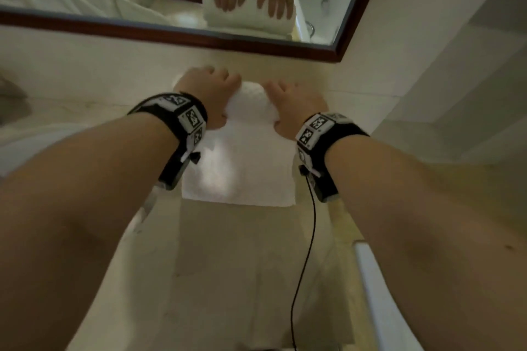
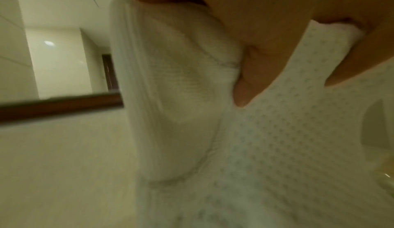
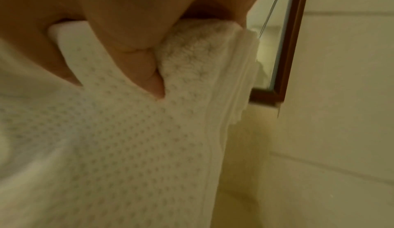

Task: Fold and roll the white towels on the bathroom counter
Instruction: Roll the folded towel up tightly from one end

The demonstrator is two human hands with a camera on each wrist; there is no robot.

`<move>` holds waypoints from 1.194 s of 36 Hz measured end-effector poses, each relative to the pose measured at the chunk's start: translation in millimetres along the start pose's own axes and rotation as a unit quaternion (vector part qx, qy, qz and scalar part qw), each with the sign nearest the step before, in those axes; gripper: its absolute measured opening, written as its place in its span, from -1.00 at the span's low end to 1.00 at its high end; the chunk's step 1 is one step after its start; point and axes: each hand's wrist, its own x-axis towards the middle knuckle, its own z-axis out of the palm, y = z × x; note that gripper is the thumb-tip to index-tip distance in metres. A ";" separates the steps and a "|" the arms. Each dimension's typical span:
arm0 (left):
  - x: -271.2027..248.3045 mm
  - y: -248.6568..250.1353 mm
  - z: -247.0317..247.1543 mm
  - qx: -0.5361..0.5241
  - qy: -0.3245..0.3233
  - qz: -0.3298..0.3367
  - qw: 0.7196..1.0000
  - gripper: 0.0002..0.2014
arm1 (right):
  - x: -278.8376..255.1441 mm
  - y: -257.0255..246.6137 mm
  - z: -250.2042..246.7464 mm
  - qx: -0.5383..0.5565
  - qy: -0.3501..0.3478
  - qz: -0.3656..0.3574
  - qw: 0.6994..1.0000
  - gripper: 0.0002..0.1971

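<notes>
A white waffle-weave towel [image 1: 239, 168] lies folded in a long strip on the beige counter [image 1: 228, 265], its far end rolled into a thick roll [image 1: 252, 102] near the mirror. My left hand [image 1: 209, 94] grips the roll's left end, fingers curled over the top and thumb [image 2: 251, 73] tucked under. My right hand [image 1: 293, 107] grips the right end the same way, its thumb [image 3: 149, 73] pressed into the roll. The flat part of the towel [image 2: 287, 147] stretches back toward me. In the right wrist view the towel [image 3: 106, 139] fills the frame's left half.
A dark wood-framed mirror [image 1: 199, 40] runs along the wall just beyond the roll and reflects both hands. More white towels [image 1: 71, 0] show in its reflection at the left. A black cable [image 1: 306, 251] hangs from my right wristband. A white basin edge [image 1: 379, 302] sits at the lower right.
</notes>
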 end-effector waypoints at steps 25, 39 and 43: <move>-9.3 -26.5 -91.8 0.001 0.101 -0.030 0.994 -0.35 | -0.2 2.5 -91.2 -0.041 0.081 0.018 0.996 -0.28; -162.7 92.0 111.5 -0.125 -0.234 0.007 0.964 -0.31 | -131.7 -65.4 93.3 0.031 -0.296 -0.069 0.952 -0.28; -183.4 103.9 116.8 -0.092 -0.200 0.020 0.975 -0.40 | -151.2 -71.3 106.0 0.037 -0.290 -0.067 0.954 -0.26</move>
